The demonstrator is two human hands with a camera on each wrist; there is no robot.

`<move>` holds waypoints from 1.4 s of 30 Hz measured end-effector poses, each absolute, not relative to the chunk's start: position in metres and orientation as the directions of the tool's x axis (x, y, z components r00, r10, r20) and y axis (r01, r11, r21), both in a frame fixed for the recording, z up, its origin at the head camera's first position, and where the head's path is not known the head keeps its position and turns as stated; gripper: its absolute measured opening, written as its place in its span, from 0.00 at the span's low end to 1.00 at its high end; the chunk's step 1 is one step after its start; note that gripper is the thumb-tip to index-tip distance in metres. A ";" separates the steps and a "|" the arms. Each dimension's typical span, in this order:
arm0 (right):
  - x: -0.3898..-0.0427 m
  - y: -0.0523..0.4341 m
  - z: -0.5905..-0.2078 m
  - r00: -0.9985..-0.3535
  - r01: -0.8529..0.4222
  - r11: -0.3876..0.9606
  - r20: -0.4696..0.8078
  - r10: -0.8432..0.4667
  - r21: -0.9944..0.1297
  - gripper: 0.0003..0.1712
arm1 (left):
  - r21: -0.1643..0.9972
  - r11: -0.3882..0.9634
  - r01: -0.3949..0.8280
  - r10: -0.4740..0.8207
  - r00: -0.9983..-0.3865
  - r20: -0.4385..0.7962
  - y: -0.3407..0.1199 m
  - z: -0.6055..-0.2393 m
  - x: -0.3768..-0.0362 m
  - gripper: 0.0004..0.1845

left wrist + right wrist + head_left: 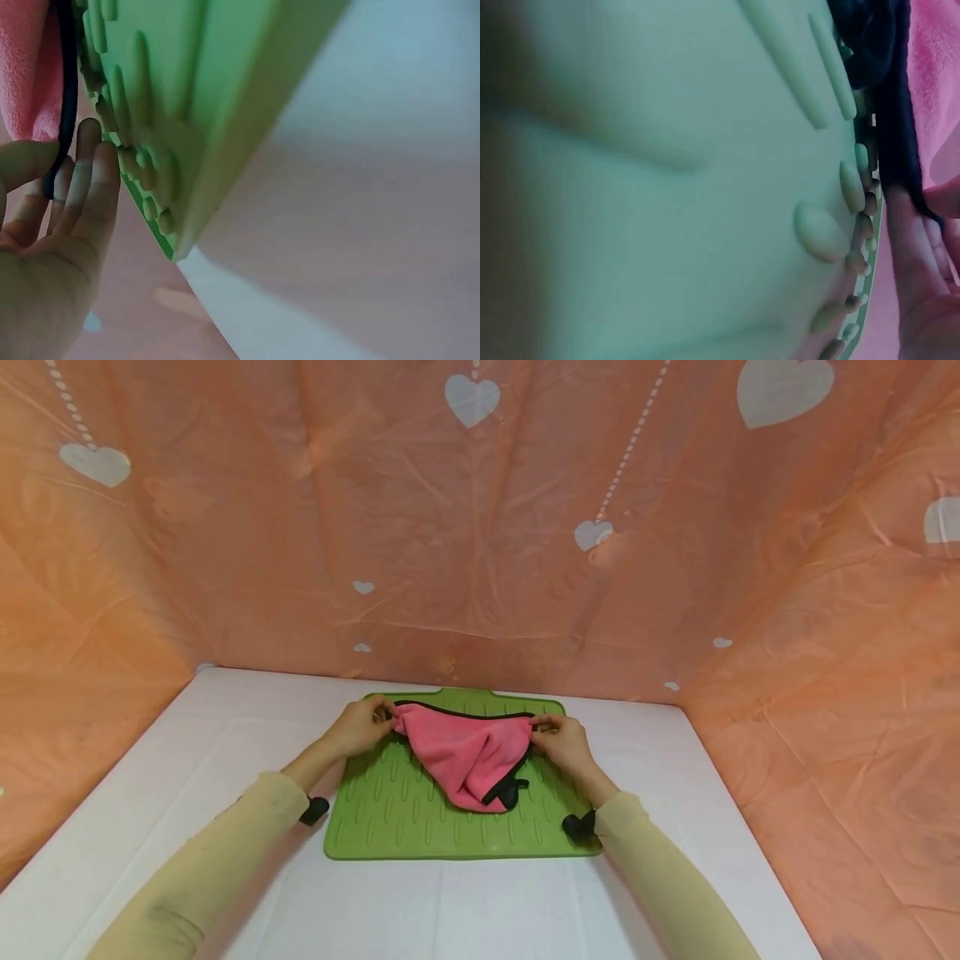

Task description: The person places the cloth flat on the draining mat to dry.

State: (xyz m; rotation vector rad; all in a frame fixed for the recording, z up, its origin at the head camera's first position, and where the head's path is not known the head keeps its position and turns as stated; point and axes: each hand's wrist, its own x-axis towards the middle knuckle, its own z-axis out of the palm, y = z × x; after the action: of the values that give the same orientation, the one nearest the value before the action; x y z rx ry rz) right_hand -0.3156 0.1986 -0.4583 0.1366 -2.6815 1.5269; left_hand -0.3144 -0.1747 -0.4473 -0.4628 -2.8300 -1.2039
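A pink plush cloth with black edging hangs in folds over a green ribbed mat. My left hand pinches its upper left corner; in the left wrist view the thumb and fingers of that hand meet at the black edging. At the upper right corner, my right hand holds the cloth between thumb and fingers, as the right wrist view also shows. The top edge sags slightly between both hands. Toward the bottom, a black piece lies at a folded-over part of the cloth.
The mat lies on a white-covered table. Orange sheeting with white hearts rises behind the table and along both sides. Black wrist-worn pieces show by both sleeves.
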 end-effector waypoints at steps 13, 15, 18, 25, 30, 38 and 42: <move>-0.334 0.211 -0.457 -0.990 -0.111 0.503 0.137 0.015 -0.857 0.16 | 0.701 0.646 0.301 0.167 -0.953 0.255 -0.180 -0.437 -0.326 0.13; -0.337 0.212 -0.456 -0.992 -0.101 0.508 0.125 0.013 -0.856 0.17 | 0.695 0.657 0.293 0.162 -0.955 0.250 -0.183 -0.438 -0.329 0.14; -0.341 0.211 -0.456 -0.995 -0.084 0.521 0.095 -0.006 -0.850 0.18 | 0.688 0.668 0.283 0.178 -0.959 0.223 -0.184 -0.440 -0.332 0.14; -0.346 0.206 -0.458 -0.999 -0.047 0.482 0.041 -0.023 -0.875 0.19 | 0.650 0.699 0.297 0.214 -0.955 0.206 -0.182 -0.444 -0.339 0.17; -0.348 0.204 -0.460 -1.000 -0.025 0.459 0.016 -0.023 -0.888 0.20 | 0.600 0.731 0.326 0.290 -0.944 0.160 -0.181 -0.446 -0.345 0.24; -0.345 0.206 -0.459 -0.995 -0.057 0.534 0.005 -0.099 -0.843 0.24 | 0.555 0.755 0.351 0.352 -0.930 0.109 -0.179 -0.448 -0.345 0.30; -0.335 0.210 -0.455 -0.990 -0.099 0.590 0.018 -0.141 -0.801 0.26 | 0.546 0.760 0.353 0.353 -0.929 0.109 -0.179 -0.446 -0.339 0.30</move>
State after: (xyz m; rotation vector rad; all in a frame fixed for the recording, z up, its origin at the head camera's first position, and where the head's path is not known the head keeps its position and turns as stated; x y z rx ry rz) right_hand -0.3353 0.2105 -0.4550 0.2144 -2.8435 1.4281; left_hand -0.3387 -0.1792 -0.4460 -0.5915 -2.9470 -0.9146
